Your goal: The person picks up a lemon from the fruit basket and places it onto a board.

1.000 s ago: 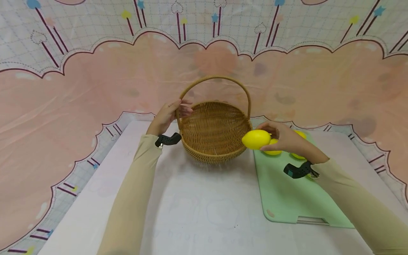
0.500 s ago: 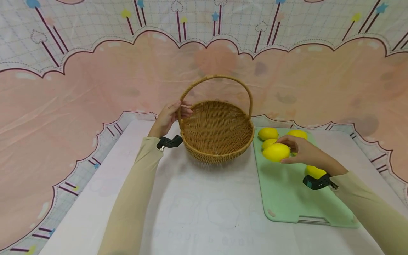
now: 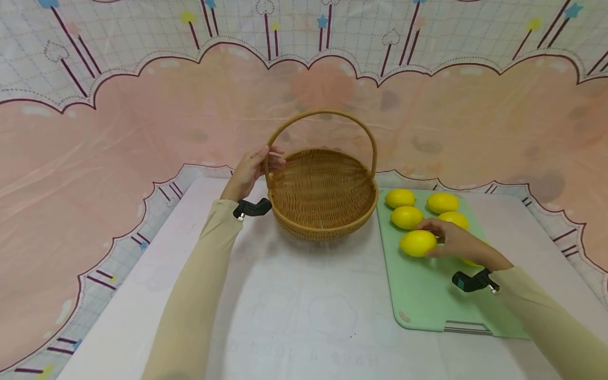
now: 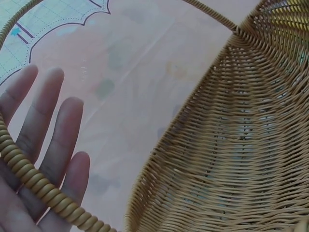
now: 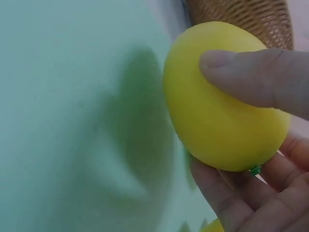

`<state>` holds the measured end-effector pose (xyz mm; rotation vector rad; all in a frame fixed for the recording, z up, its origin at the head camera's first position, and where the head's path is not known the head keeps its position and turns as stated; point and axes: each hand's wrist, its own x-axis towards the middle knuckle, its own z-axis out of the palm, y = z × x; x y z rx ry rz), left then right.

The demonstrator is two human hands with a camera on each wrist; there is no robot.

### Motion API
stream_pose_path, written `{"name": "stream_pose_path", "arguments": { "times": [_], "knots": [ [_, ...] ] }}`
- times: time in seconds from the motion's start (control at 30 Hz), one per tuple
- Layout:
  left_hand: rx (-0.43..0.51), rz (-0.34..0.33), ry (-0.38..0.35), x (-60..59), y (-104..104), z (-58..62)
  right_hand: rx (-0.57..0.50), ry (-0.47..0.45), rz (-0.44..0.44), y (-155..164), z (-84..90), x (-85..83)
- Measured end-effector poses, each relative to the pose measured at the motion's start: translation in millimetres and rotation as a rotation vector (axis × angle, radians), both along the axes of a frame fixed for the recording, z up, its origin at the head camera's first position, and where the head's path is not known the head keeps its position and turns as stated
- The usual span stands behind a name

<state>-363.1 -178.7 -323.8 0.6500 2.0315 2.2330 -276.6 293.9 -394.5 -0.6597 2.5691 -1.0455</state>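
A wicker basket (image 3: pixel 325 192) with an arched handle (image 3: pixel 328 112) stands at the table's back, its bowl tipped toward me. My left hand (image 3: pixel 248 170) rests against the handle's left side; in the left wrist view its fingers (image 4: pixel 67 125) extend nearly straight behind the wrapped handle. The thumb is not visible there. Over the green cutting board (image 3: pixel 427 301), my right hand (image 3: pixel 458 243) pinches a yellow lemon (image 3: pixel 418 243) between thumb and fingers. In the right wrist view that lemon (image 5: pixel 222 101) shows a small green nub; whether it touches the board, I cannot tell.
Several other lemons lie on the board, including a back-left lemon (image 3: pixel 400 198), one below it (image 3: pixel 406 217) and a back-right lemon (image 3: pixel 443 202). Another is partly hidden by my right hand. The board has a metal handle (image 3: pixel 467 331) in front. A printed cloth hangs behind.
My right hand has moved the lemon from beside the basket's right rim rightward and toward me, low over the board. The left hand stays at the handle.
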Motion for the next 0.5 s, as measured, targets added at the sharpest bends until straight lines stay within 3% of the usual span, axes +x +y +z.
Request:
{"name": "stream_pose_path", "arguments": {
  "times": [0.2, 0.5],
  "knots": [
    [-0.004, 0.021, -0.027, -5.4, 1, 3.8, 0.018, -0.011, 0.012, 6, -12.6, -1.9],
    [-0.018, 0.044, -0.056, -9.4, -1, 7.5, 0.020, -0.022, 0.038, 7, -9.6, 1.6]
  ]
}}
